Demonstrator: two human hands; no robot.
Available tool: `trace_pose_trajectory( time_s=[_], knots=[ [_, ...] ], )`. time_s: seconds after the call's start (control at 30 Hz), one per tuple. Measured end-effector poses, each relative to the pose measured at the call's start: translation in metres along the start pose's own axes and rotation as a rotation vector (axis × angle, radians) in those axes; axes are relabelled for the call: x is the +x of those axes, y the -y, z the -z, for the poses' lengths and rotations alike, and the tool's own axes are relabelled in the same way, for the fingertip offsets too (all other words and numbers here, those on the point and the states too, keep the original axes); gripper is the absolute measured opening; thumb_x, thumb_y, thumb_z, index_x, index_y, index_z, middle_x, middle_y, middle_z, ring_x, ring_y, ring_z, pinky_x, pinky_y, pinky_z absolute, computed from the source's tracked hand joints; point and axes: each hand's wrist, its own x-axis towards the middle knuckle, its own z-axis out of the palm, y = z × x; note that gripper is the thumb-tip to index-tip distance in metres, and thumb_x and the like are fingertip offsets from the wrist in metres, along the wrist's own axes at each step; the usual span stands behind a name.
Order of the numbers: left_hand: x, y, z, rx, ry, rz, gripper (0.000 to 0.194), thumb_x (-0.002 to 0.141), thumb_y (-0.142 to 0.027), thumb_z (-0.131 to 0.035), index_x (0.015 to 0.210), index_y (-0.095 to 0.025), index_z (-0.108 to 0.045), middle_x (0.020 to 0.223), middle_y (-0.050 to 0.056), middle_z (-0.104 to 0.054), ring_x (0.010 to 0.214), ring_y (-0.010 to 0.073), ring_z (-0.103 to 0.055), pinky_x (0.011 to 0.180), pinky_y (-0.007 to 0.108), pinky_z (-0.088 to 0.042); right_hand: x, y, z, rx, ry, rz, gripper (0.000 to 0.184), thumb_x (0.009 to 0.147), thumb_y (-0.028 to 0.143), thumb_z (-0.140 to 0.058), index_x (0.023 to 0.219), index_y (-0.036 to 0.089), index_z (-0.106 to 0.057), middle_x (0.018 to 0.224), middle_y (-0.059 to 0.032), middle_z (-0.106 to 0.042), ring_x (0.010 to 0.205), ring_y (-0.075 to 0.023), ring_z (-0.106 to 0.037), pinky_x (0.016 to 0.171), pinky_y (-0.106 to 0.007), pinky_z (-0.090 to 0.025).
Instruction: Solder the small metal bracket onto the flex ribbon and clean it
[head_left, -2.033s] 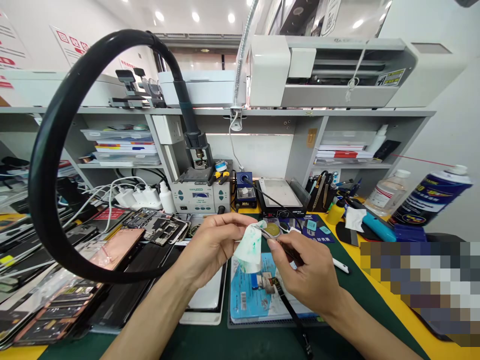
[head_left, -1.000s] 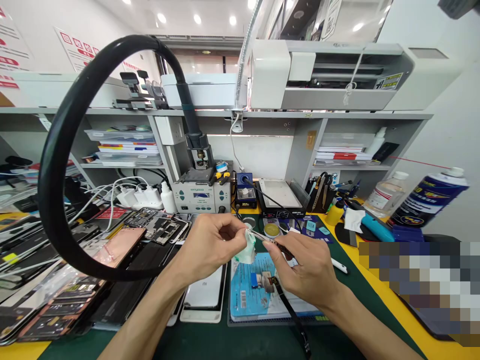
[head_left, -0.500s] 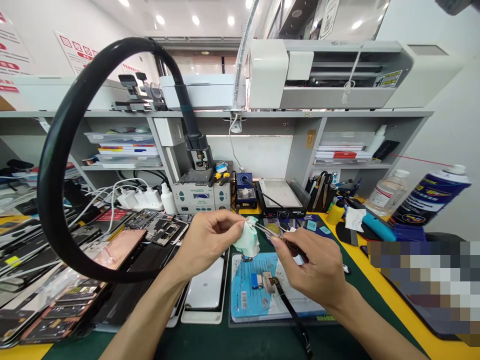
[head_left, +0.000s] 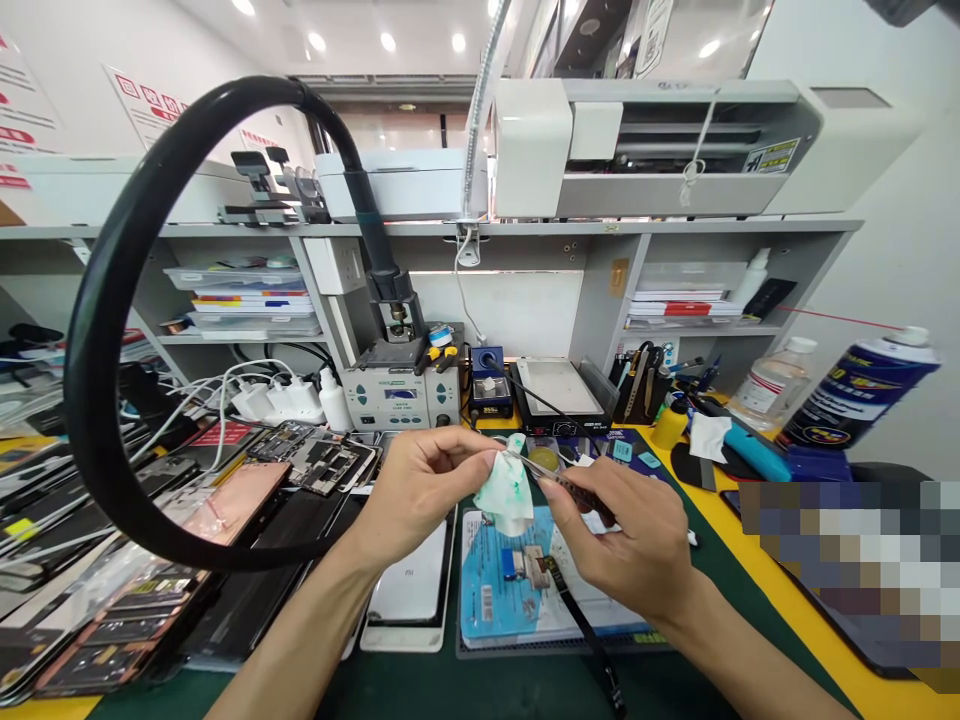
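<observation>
A crumpled white tissue (head_left: 506, 497) with green stains hangs from the pinched fingers of my left hand (head_left: 420, 490). My right hand (head_left: 626, 530) is closed around a pair of tweezers (head_left: 574, 487), whose tips reach into the top of the tissue by my left fingertips. Below both hands lies a blue and white package (head_left: 487, 590) with a small connector piece (head_left: 525, 567) and a black flex cable (head_left: 581, 630) on it. A white phone (head_left: 409, 580) rests to the left, partly behind my left forearm.
Phone parts (head_left: 311, 455) crowd the left side, under a thick black hose (head_left: 97, 300) that loops across the view. Behind stand a hot-air station (head_left: 397, 395) and a flat heating plate (head_left: 555, 390). A spray can (head_left: 855, 390) and a clear bottle (head_left: 772, 385) stand right.
The tissue has opened out and hangs lower, slightly to the right. The tweezer tips have shifted a little at its top edge. Both hands keep nearly the same place.
</observation>
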Motion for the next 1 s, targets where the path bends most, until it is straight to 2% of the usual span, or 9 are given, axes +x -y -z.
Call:
trace_pose_trajectory(
  time_s=[0.37, 0.53, 0.7, 0.87, 1.0],
  knots=[
    [0.001, 0.001, -0.003, -0.051, -0.028, 0.01, 0.021, 0.083, -0.034, -0.077, 0.089, -0.015, -0.079, 0.081, 0.007, -0.075, 0.07, 0.0156, -0.063, 0.063, 0.026, -0.048, -0.002, 0.001, -0.001, 0.009, 0.005, 0.0, 0.006, 0.085, 0.014, -0.072, 0.086, 0.016, -0.067, 0.063, -0.003, -0.066, 0.052, -0.0135, -0.057, 0.049, -0.026, -0.042],
    [-0.001, -0.003, -0.009, 0.046, -0.051, -0.016, 0.022, 0.084, -0.036, -0.073, 0.082, -0.014, -0.074, 0.069, 0.003, -0.068, 0.062, 0.0131, -0.058, 0.058, 0.025, -0.046, 0.001, 0.001, -0.001, 0.009, 0.003, 0.02, 0.008, 0.084, 0.012, -0.073, 0.085, 0.015, -0.065, 0.062, -0.0025, -0.065, 0.052, -0.0135, -0.057, 0.049, -0.026, -0.042],
    [-0.001, -0.007, -0.01, 0.136, -0.065, -0.015, 0.014, 0.083, -0.027, -0.069, 0.076, -0.015, -0.068, 0.063, 0.0, -0.061, 0.056, 0.0107, -0.051, 0.052, 0.022, -0.04, -0.001, 0.0, -0.004, -0.004, 0.026, 0.028, 0.006, 0.086, 0.016, -0.071, 0.084, 0.016, -0.065, 0.061, -0.0021, -0.064, 0.052, -0.0135, -0.058, 0.049, -0.026, -0.042],
    [0.0, -0.007, 0.001, 0.201, 0.007, 0.03, 0.01, 0.079, -0.02, -0.067, 0.071, -0.015, -0.064, 0.061, -0.003, -0.055, 0.053, 0.0078, -0.041, 0.049, 0.021, -0.031, -0.005, 0.0, -0.005, 0.0, 0.055, 0.034, 0.008, 0.086, 0.018, -0.072, 0.082, 0.016, -0.065, 0.063, -0.0043, -0.068, 0.052, -0.0146, -0.06, 0.051, -0.027, -0.043],
    [-0.001, -0.009, 0.005, 0.247, 0.041, 0.074, 0.008, 0.073, -0.013, -0.065, 0.068, -0.015, -0.06, 0.058, -0.006, -0.051, 0.053, 0.0067, -0.038, 0.049, 0.02, -0.029, -0.006, 0.001, -0.005, 0.011, 0.081, 0.045, 0.01, 0.086, 0.019, -0.073, 0.081, 0.016, -0.065, 0.062, -0.0042, -0.067, 0.052, -0.0144, -0.059, 0.051, -0.027, -0.042]
  ],
)
